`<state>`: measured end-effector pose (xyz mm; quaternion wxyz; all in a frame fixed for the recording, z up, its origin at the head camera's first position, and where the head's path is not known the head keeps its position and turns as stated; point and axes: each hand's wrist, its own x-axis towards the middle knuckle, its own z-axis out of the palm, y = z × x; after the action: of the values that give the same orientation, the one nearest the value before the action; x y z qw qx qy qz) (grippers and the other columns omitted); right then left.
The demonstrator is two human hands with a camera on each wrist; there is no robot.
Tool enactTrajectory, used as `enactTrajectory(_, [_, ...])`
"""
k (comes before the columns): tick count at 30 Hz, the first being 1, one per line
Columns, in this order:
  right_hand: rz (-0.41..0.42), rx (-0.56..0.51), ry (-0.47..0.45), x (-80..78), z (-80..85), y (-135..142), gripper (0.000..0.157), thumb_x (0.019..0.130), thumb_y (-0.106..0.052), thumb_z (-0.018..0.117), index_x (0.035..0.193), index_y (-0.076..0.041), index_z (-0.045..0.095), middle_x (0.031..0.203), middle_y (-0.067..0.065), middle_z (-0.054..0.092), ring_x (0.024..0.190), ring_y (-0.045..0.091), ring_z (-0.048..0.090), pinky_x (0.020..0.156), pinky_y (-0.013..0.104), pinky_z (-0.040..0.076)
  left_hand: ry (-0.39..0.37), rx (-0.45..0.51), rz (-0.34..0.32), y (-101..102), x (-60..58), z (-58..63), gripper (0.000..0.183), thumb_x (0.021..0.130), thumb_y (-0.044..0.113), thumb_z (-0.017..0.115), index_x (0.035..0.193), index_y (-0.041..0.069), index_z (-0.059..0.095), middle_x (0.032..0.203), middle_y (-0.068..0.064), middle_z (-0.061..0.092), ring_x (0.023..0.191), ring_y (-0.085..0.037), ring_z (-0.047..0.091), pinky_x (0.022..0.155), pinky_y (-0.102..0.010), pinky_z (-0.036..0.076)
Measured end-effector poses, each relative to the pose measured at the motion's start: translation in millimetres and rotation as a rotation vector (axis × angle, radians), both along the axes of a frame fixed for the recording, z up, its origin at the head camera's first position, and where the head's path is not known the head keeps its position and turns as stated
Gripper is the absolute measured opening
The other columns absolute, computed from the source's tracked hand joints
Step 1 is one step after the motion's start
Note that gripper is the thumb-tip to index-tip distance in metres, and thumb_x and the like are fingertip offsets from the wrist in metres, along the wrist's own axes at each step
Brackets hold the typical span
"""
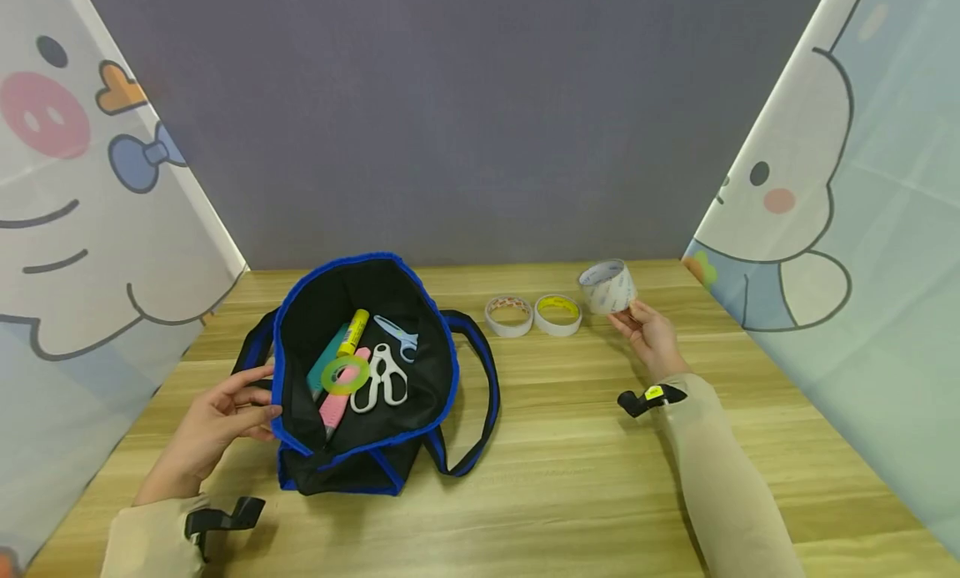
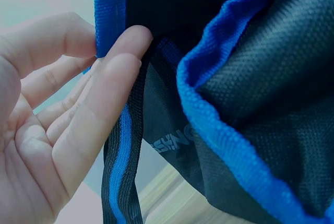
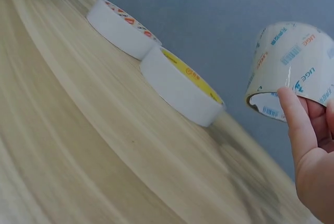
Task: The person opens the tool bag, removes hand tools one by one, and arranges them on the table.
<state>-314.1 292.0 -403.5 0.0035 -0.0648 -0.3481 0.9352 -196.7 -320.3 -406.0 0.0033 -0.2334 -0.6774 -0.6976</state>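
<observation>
My right hand (image 1: 651, 338) pinches a wide roll of clear packing tape (image 1: 609, 289) by its lower edge, tilted over the back right of the table. Its printed wrap (image 3: 292, 59) shows in the right wrist view. At the left, my left hand (image 1: 225, 419) holds the blue-trimmed rim of a black bag (image 1: 412, 403), fingers and thumb at the edge (image 2: 110, 15). Inside the open bag lie white scissors (image 1: 382, 378), light blue scissors (image 1: 399, 336), a yellow glue stick (image 1: 353, 333), a green tape roll (image 1: 330, 376), a pink cutter (image 1: 333, 409) and a teal item (image 1: 324, 363).
Two narrow white tape rolls, one with an orange-printed core (image 1: 509, 328) and one with a yellow core (image 1: 558, 326), sit side by side between bag and right hand. A bag strap (image 1: 491, 394) loops onto the wooden table (image 1: 570, 478). A grey panel (image 1: 465, 128) stands behind.
</observation>
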Motion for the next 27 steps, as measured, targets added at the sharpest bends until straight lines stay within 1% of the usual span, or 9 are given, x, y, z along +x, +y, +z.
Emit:
enactTrajectory(5, [0.015, -0.046, -0.058, -5.0, -3.9, 2, 0.021, 0.106, 0.000, 0.033, 0.113, 0.000, 0.052, 0.091, 0.016, 0.066, 0.084, 0.025, 0.068, 0.084, 0.034, 0.059, 0.009, 0.015, -0.012, -1, -0.1, 0.4, 0.062, 0.092, -0.023, 0.049, 0.137, 0.018, 0.061, 0.097, 0.000, 0.071, 0.076, -0.016, 0.071, 0.060, -0.033, 0.061])
enactTrajectory(7, [0.014, -0.066, -0.084, -7.4, -6.6, 2, 0.020, 0.106, 0.000, 0.033, 0.112, 0.000, 0.052, 0.090, 0.017, 0.065, 0.084, 0.026, 0.068, 0.085, 0.034, 0.059, 0.011, 0.012, -0.013, -1, 0.2, 0.4, 0.062, 0.092, -0.023, 0.049, 0.137, 0.018, 0.061, 0.097, 0.000, 0.071, 0.076, -0.015, 0.070, 0.060, -0.033, 0.061])
enactTrajectory(10, [0.008, -0.107, -0.128, -10.6, -10.9, 3, 0.022, 0.106, 0.000, 0.034, 0.105, 0.002, 0.056, 0.090, 0.019, 0.065, 0.084, 0.028, 0.068, 0.092, 0.036, 0.056, 0.009, 0.003, -0.014, -1, 0.1, 0.7, 0.062, 0.092, -0.023, 0.050, 0.137, 0.018, 0.060, 0.096, 0.000, 0.070, 0.075, -0.015, 0.070, 0.060, -0.033, 0.061])
enactTrajectory(12, [0.010, -0.111, -0.159, -11.8, -12.9, 5, 0.022, 0.106, 0.001, 0.035, 0.104, 0.003, 0.057, 0.091, 0.019, 0.065, 0.086, 0.029, 0.068, 0.099, 0.036, 0.052, 0.005, 0.004, -0.015, -1, -0.1, 0.8, 0.062, 0.092, -0.023, 0.050, 0.137, 0.018, 0.060, 0.097, 0.000, 0.070, 0.075, -0.015, 0.070, 0.060, -0.032, 0.061])
enactTrajectory(15, [0.011, -0.115, -0.218, -12.2, -14.1, 8, 0.019, 0.106, 0.000, 0.037, 0.107, 0.003, 0.056, 0.093, 0.019, 0.063, 0.087, 0.029, 0.067, 0.107, 0.036, 0.045, 0.004, 0.010, -0.019, -1, -0.5, 1.1, 0.062, 0.093, -0.023, 0.049, 0.138, 0.018, 0.060, 0.097, 0.000, 0.071, 0.076, -0.015, 0.070, 0.060, -0.032, 0.061])
enactTrajectory(17, [0.020, -0.132, -0.250, -11.1, -13.6, 11, 0.017, 0.105, 0.001, 0.039, 0.107, 0.004, 0.055, 0.093, 0.019, 0.063, 0.087, 0.031, 0.067, 0.109, 0.035, 0.041, 0.007, 0.015, -0.019, 0, -0.4, 0.9, 0.062, 0.092, -0.023, 0.049, 0.137, 0.018, 0.061, 0.097, 0.000, 0.071, 0.076, -0.015, 0.071, 0.060, -0.032, 0.061])
enactTrajectory(19, [0.037, -0.136, -0.277, -10.0, -13.0, 16, 0.018, 0.105, 0.001, 0.040, 0.103, 0.006, 0.058, 0.093, 0.020, 0.063, 0.086, 0.032, 0.068, 0.108, 0.035, 0.042, 0.013, 0.018, -0.022, 1, -0.2, 0.3, 0.062, 0.092, -0.024, 0.048, 0.137, 0.018, 0.061, 0.097, 0.000, 0.071, 0.076, -0.015, 0.071, 0.060, -0.031, 0.061])
enactTrajectory(23, [0.107, -0.093, -0.299, -8.1, -11.3, 26, 0.025, 0.104, 0.003, 0.041, 0.091, 0.008, 0.062, 0.090, 0.021, 0.065, 0.083, 0.033, 0.069, 0.104, 0.034, 0.046, 0.017, 0.014, -0.016, 1, 0.6, -0.7, 0.062, 0.092, -0.024, 0.049, 0.135, 0.019, 0.062, 0.097, 0.001, 0.071, 0.075, -0.014, 0.071, 0.060, -0.030, 0.061])
enactTrajectory(27, [0.152, 0.051, -0.309, -7.8, -8.5, 32, 0.029, 0.103, 0.005, 0.041, 0.087, 0.007, 0.065, 0.087, 0.020, 0.067, 0.082, 0.030, 0.070, 0.095, 0.032, 0.054, 0.014, 0.007, -0.002, 2, 1.2, -0.2, 0.062, 0.092, -0.023, 0.050, 0.135, 0.020, 0.062, 0.096, 0.001, 0.071, 0.074, -0.014, 0.070, 0.059, -0.030, 0.061])
